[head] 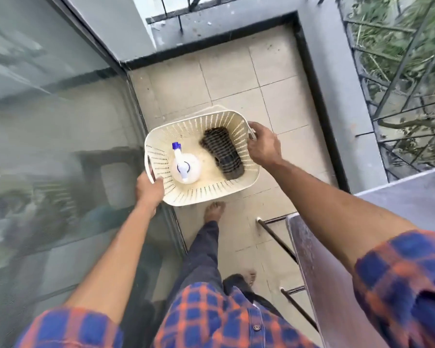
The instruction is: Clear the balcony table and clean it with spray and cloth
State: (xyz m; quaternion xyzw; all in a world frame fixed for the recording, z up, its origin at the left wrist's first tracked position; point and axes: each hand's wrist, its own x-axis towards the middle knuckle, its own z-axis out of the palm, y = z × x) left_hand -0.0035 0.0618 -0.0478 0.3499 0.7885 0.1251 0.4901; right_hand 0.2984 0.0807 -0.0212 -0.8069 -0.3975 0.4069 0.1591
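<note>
I hold a cream perforated plastic basket (pixel 211 194) out in front of me above the tiled balcony floor. My left hand (pixel 148 189) grips its near-left handle and my right hand (pixel 263 144) grips its far-right handle. Inside the basket stands a white spray bottle (pixel 186 169) with a blue and white trigger head. Beside it, on the right, lies a dark rolled cloth (pixel 221 153). The grey balcony table (pixel 309 259) shows at the lower right, partly hidden by my right arm.
A glass sliding door (pixel 48 146) runs along the left. A grey parapet with a black metal railing (pixel 392 84) closes the right and far sides. The table's dark metal legs (pixel 276 234) stand close to my bare feet (pixel 214 209).
</note>
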